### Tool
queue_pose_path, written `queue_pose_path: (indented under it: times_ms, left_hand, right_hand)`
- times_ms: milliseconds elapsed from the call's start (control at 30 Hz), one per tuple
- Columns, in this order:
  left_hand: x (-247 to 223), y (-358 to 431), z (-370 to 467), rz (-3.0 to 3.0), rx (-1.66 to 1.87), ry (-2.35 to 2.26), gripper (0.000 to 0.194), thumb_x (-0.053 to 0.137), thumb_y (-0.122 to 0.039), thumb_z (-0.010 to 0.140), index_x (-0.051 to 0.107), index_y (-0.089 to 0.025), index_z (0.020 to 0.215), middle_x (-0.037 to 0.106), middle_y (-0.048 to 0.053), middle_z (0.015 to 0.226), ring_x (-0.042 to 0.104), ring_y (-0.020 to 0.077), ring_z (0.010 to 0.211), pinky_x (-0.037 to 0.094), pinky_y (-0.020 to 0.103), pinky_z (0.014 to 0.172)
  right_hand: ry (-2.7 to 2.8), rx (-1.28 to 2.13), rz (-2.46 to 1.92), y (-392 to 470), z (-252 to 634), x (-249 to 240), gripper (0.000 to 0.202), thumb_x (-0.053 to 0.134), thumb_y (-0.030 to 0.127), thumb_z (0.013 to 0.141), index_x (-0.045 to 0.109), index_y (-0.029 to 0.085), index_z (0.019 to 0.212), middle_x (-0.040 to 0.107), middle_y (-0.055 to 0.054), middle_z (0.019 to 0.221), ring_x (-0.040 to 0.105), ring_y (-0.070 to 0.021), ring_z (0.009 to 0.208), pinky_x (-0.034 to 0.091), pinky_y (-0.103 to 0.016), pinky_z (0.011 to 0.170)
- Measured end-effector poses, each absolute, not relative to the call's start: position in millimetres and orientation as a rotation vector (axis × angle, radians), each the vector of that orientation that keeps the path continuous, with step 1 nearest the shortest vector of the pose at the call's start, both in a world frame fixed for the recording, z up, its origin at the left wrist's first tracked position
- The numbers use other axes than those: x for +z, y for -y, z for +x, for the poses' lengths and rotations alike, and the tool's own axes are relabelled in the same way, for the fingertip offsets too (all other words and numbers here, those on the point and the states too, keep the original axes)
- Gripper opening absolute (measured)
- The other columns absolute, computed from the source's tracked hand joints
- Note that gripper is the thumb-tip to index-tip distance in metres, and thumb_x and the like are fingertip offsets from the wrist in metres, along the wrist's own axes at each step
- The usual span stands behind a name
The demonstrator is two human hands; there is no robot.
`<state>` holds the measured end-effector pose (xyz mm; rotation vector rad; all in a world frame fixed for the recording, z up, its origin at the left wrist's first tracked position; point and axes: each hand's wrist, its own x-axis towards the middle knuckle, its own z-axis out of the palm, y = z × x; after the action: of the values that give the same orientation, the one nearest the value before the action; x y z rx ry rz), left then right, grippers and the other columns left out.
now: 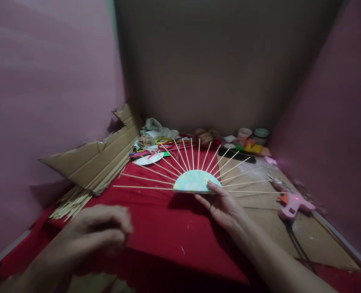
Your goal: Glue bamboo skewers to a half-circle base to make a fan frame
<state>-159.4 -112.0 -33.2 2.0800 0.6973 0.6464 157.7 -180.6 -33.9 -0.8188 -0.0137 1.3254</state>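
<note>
My right hand (221, 205) grips the lower edge of a light green-blue half-disc (194, 181), thumb on its face and fingers underneath. Several thin wooden sticks (143, 187) fan out from its curved edge like rays. To the left, apart from the half-disc, my left hand (104, 232) hovers above the red cloth (165, 228), slightly blurred. Its fingers are loosely curled in beside the thumb, and nothing shows in them.
At right, a pink glue gun (295, 205) with a lit red light and a cable lies on cardboard (324, 240). A bundle of sticks (72, 201) lies under folded cardboard (91, 167) at left. Twine balls (204, 138), scissors and cups (260, 134) line the back wall.
</note>
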Motion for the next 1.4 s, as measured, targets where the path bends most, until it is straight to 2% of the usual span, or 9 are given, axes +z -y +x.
queue_pose_path:
  times_ms: [133, 333, 500, 633, 867, 1167, 1267, 1333, 1400]
  left_hand:
    - [31.6, 97.6, -71.0, 2.104, 0.514, -0.381, 0.013, 0.053, -0.02, 0.088, 0.066, -0.017, 0.086, 0.065, 0.004, 0.075, 0.06, 0.0127, 0.065, 0.05, 0.024, 0.059]
    - [6.5, 79.4, -2.6, 2.733, 0.528, -0.198, 0.041, 0.054, -0.017, 0.086, 0.049, -0.021, 0.127, 0.056, 0.01, 0.124, 0.051, 0.0207, 0.113, 0.045, 0.038, 0.096]
    - [-18.6, 59.1, 21.3, 3.009, 0.262, -0.235, 0.077, 0.052, -0.06, 0.083, 0.034, -0.013, 0.142, 0.036, 0.021, 0.145, 0.034, 0.0331, 0.133, 0.033, 0.049, 0.107]
    - [-17.5, 56.8, 18.4, 3.018, 0.037, -0.253, 0.092, 0.041, -0.074, 0.079, 0.029, -0.009, 0.144, 0.033, 0.023, 0.148, 0.032, 0.0341, 0.136, 0.032, 0.046, 0.108]
    - [-27.7, 53.8, 12.2, 3.039, 0.22, -0.24, 0.075, 0.04, -0.065, 0.085, 0.038, -0.012, 0.138, 0.046, 0.021, 0.137, 0.045, 0.0325, 0.122, 0.04, 0.048, 0.099]
    - [-44.6, 45.3, 14.2, 3.117, 0.482, -0.249, 0.042, 0.054, -0.033, 0.089, 0.048, -0.015, 0.127, 0.053, 0.018, 0.129, 0.05, 0.0307, 0.113, 0.045, 0.049, 0.092]
    - [-44.6, 49.6, 12.3, 3.086, 0.505, -0.279, 0.057, 0.055, -0.043, 0.088, 0.042, -0.013, 0.135, 0.046, 0.021, 0.139, 0.044, 0.0325, 0.126, 0.04, 0.05, 0.101]
    - [-46.5, 53.0, 11.2, 3.109, 0.498, -0.344, 0.069, 0.054, -0.05, 0.086, 0.037, -0.008, 0.138, 0.039, 0.024, 0.144, 0.036, 0.0342, 0.134, 0.035, 0.051, 0.107]
    - [-49.5, 56.7, 10.4, 3.163, 0.452, -0.399, 0.079, 0.053, -0.056, 0.084, 0.034, -0.004, 0.14, 0.034, 0.027, 0.147, 0.031, 0.0359, 0.137, 0.031, 0.051, 0.11]
  right_hand:
    - [0.0, 1.337, -0.828, 180.2, 156.2, -36.0, 0.021, 0.068, 0.01, 0.075, 0.064, 0.011, 0.095, 0.072, -0.006, 0.085, 0.067, -0.0169, 0.078, 0.06, -0.034, 0.071]
    - [-0.027, 1.352, -0.78, 171.2, 155.3, -34.9, 0.011, 0.058, 0.01, 0.084, 0.062, 0.011, 0.094, 0.071, -0.007, 0.082, 0.068, -0.0164, 0.078, 0.059, -0.032, 0.075]
    - [-0.059, 1.407, -0.766, 175.4, 154.0, -34.5, 0.018, 0.047, 0.013, 0.091, 0.058, 0.007, 0.103, 0.07, -0.011, 0.084, 0.069, -0.017, 0.077, 0.057, -0.031, 0.078]
    - [-0.08, 1.528, -0.835, 189.9, 153.8, -30.9, 0.028, 0.04, 0.014, 0.092, 0.052, 0.001, 0.114, 0.067, -0.017, 0.086, 0.07, -0.0189, 0.077, 0.056, -0.032, 0.079]
    - [-0.071, 1.549, -0.794, 194.4, 149.8, -20.9, 0.031, 0.037, 0.01, 0.09, 0.046, -0.006, 0.115, 0.063, -0.029, 0.102, 0.07, -0.0274, 0.092, 0.053, -0.032, 0.087]
    - [0.502, 1.29, -1.263, 227.9, 136.0, -13.7, 0.024, 0.052, 0.021, 0.083, 0.058, 0.008, 0.102, 0.069, -0.016, 0.099, 0.071, -0.025, 0.085, 0.055, -0.042, 0.084]
    - [1.36, 0.712, -1.558, 222.2, 135.7, -9.4, 0.039, 0.05, 0.027, 0.086, 0.059, 0.01, 0.12, 0.061, -0.018, 0.126, 0.055, -0.0301, 0.12, 0.041, -0.05, 0.104]
    - [1.768, 0.302, -1.717, 210.2, 139.6, -11.0, 0.06, 0.053, 0.033, 0.086, 0.044, 0.002, 0.137, 0.037, -0.023, 0.147, 0.027, -0.034, 0.14, 0.02, -0.052, 0.115]
    - [1.971, 0.166, -1.865, 196.8, 145.6, -17.8, 0.081, 0.053, 0.048, 0.086, 0.032, -0.006, 0.141, 0.021, -0.028, 0.151, 0.013, -0.0375, 0.142, 0.015, -0.053, 0.116]
